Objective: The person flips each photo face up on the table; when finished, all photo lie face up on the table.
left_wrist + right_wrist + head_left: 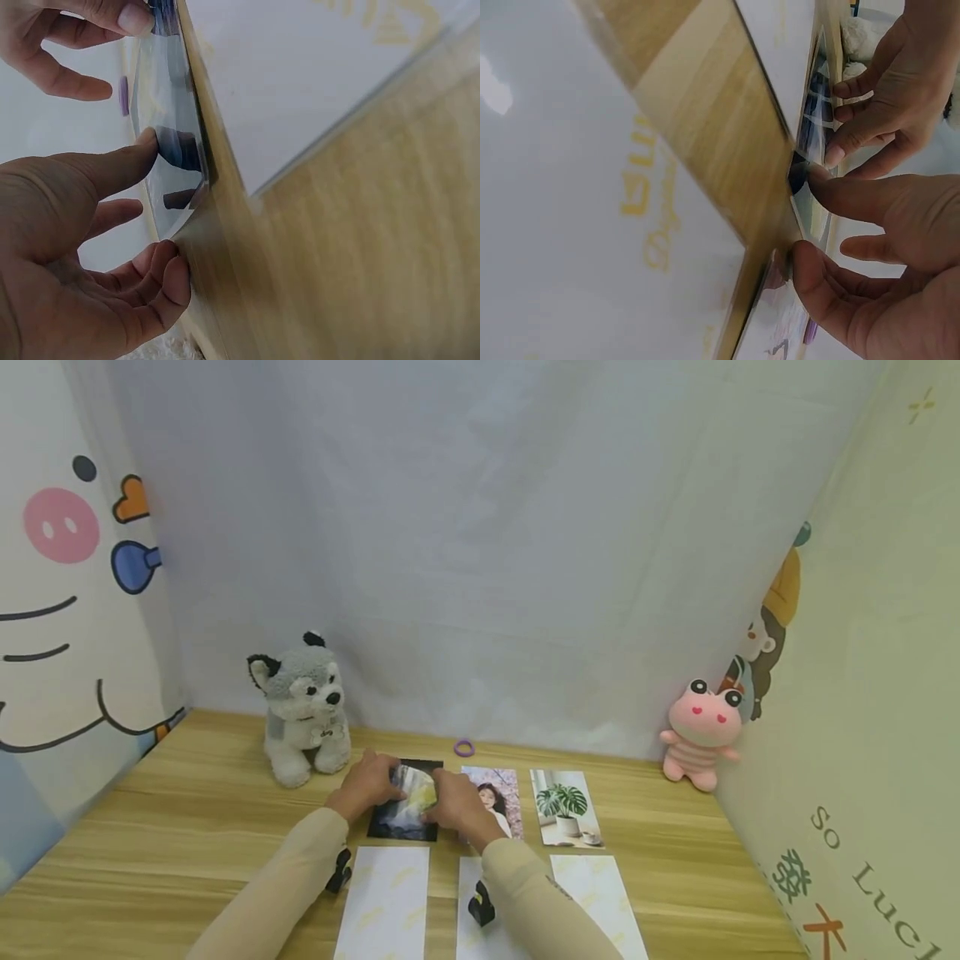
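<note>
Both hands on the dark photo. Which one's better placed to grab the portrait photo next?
Probably the right hand: it sits directly against the portrait photo. The left hand is across the dark photo, husky-side, and would need to reach over.

The head view looks forward and down from above the bench (pixel 187 827), taking in both sleeves, the backdrop cloth and the photos at lower centre. The left wrist view sits very close, skimming the bench edge-on with the dark photo (pixel 176 150) at upper left. The right wrist view is equally close, tilted, showing the same photo (pixel 814 127) at upper right.
</note>
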A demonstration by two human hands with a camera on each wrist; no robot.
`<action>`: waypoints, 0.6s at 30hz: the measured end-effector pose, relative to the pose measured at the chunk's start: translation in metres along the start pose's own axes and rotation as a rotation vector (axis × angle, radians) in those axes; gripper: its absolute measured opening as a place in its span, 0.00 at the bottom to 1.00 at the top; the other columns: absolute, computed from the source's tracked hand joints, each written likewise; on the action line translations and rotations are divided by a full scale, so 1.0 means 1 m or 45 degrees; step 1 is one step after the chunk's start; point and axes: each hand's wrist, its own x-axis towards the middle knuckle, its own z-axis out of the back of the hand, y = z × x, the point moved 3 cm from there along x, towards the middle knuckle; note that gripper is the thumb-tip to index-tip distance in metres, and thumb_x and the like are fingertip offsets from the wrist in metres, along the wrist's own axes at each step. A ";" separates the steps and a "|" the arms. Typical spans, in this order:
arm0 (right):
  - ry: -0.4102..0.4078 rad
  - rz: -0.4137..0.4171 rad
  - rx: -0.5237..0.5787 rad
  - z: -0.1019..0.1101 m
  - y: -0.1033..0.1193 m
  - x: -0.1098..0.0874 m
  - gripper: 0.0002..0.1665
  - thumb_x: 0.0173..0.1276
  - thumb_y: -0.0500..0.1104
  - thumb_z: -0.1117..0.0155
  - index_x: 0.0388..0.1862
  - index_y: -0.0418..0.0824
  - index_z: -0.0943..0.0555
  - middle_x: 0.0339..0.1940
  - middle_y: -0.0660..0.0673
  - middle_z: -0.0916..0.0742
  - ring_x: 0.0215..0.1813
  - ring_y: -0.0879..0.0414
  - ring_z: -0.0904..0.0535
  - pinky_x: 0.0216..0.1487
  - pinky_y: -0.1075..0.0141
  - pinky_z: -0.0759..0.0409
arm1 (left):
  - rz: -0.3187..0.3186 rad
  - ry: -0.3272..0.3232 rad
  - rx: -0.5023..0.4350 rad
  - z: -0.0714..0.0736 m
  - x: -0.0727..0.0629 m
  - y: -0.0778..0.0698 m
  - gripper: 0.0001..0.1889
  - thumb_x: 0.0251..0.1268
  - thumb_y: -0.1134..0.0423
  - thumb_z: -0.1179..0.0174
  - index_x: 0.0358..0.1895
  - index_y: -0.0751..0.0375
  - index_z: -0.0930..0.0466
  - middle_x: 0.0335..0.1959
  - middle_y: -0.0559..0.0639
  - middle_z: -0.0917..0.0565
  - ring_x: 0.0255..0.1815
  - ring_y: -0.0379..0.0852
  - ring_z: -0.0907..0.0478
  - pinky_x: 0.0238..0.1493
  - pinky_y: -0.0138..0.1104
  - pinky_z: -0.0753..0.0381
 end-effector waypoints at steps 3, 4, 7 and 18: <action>-0.009 0.003 -0.015 0.000 -0.001 -0.001 0.28 0.47 0.48 0.15 0.42 0.38 0.20 0.28 0.45 0.16 0.35 0.48 0.18 0.36 0.59 0.21 | -0.001 -0.011 0.026 -0.001 0.001 0.001 0.31 0.54 0.57 0.25 0.62 0.64 0.22 0.57 0.70 0.27 0.51 0.66 0.22 0.51 0.53 0.21; -0.010 0.003 -0.007 0.001 -0.002 -0.001 0.26 0.48 0.48 0.16 0.39 0.39 0.21 0.26 0.46 0.17 0.33 0.49 0.19 0.33 0.60 0.23 | 0.001 -0.016 0.032 -0.001 0.001 0.001 0.31 0.54 0.57 0.24 0.62 0.63 0.22 0.57 0.70 0.27 0.51 0.66 0.22 0.49 0.53 0.20; -0.024 -0.019 0.039 0.003 -0.005 -0.003 0.26 0.51 0.48 0.18 0.43 0.39 0.20 0.30 0.44 0.14 0.33 0.49 0.19 0.31 0.60 0.24 | -0.008 -0.036 0.062 -0.001 0.000 0.002 0.31 0.53 0.55 0.24 0.60 0.61 0.20 0.55 0.68 0.26 0.49 0.65 0.21 0.46 0.54 0.20; -0.115 0.006 0.222 0.029 -0.021 -0.013 0.32 0.61 0.44 0.27 0.63 0.36 0.23 0.23 0.46 0.15 0.26 0.56 0.21 0.36 0.59 0.20 | -0.034 -0.072 0.150 -0.001 -0.003 -0.007 0.27 0.52 0.55 0.23 0.56 0.58 0.17 0.49 0.62 0.23 0.45 0.63 0.21 0.40 0.54 0.19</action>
